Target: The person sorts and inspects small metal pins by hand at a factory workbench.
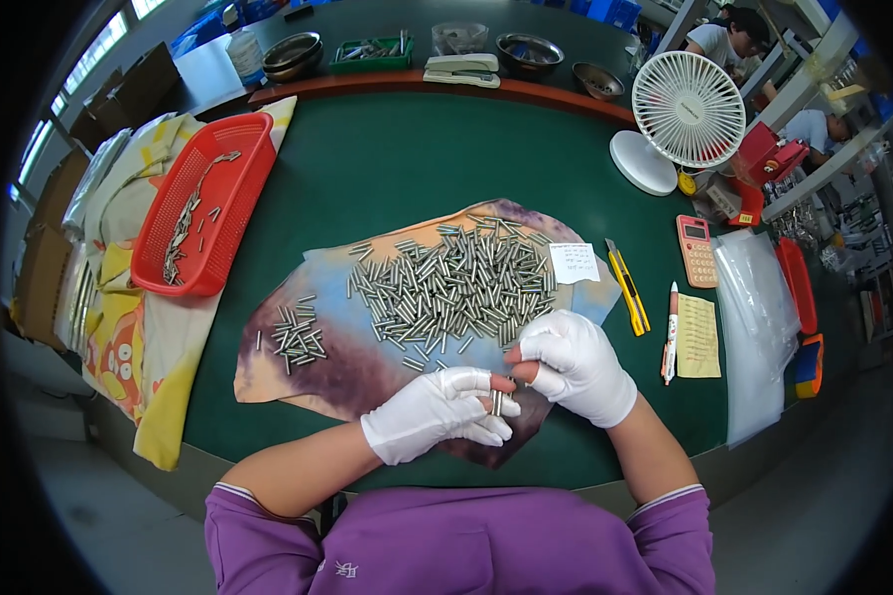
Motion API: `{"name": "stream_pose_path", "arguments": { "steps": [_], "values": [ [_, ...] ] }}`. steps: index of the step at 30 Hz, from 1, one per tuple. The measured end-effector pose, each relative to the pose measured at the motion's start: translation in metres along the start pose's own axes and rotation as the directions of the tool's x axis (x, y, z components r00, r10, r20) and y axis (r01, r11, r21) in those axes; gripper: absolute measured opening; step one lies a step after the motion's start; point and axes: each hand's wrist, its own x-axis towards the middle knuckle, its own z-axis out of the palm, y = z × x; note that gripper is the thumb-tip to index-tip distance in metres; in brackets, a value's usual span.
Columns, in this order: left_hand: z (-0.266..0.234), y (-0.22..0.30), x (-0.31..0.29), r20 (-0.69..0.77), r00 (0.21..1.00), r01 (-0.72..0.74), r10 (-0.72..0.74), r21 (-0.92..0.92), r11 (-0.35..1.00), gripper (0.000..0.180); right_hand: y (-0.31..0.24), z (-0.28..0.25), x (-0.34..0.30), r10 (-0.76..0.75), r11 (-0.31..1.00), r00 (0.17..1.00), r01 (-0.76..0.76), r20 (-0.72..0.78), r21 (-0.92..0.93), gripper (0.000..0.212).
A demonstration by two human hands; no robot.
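A large pile of short silvery metal pins (456, 283) lies on a tie-dyed cloth (352, 382), and a smaller pile of pins (298, 335) sits to its left. Both my hands wear white gloves with some fingertips bare. Just in front of the large pile, my left hand (432, 412) is closed on a few metal pins (498, 403), which stand side by side between its fingers. My right hand (577, 369) is close beside the left fingertips, its fingers curled and thumb near forefinger. Whatever it may pinch is too small to make out.
A red basket (253, 188) with some pins rests on a patterned towel at left. Right of the cloth lie a paper slip (574, 263), yellow cutter (627, 288), pen (672, 332), yellow note (700, 337), pink calculator (698, 252) and plastic bags (754, 327). A white fan (687, 109) stands behind.
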Motion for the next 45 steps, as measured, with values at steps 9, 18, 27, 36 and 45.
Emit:
{"name": "stream_pose_path", "arguments": {
  "steps": [9,18,27,36,45],
  "values": [
    [-0.003,-0.001,0.000,0.015,1.000,-0.009,0.009,0.024,1.000,0.037,0.008,0.004,0.030,0.135,0.901,0.982,-0.178,-0.136,-0.395,0.020],
    [-0.004,-0.001,0.000,0.030,0.999,-0.035,0.036,-0.044,0.998,0.037,0.014,0.015,0.041,0.097,0.832,0.995,-0.102,-0.038,-0.546,0.022],
    [-0.007,-0.002,0.001,0.047,0.998,-0.040,0.044,-0.074,0.996,0.039,-0.004,-0.011,0.047,0.032,0.863,0.998,-0.059,-0.063,-0.501,0.013],
    [-0.007,-0.004,0.002,0.136,0.990,0.000,0.028,-0.201,0.980,0.041,-0.019,-0.015,0.042,0.226,0.947,0.829,-0.310,0.512,0.086,0.017],
    [-0.004,-0.005,0.002,0.130,0.992,0.016,0.002,-0.142,0.990,0.037,-0.002,0.037,0.050,0.091,0.939,0.993,-0.059,0.079,-0.339,0.025]
  ]
}}
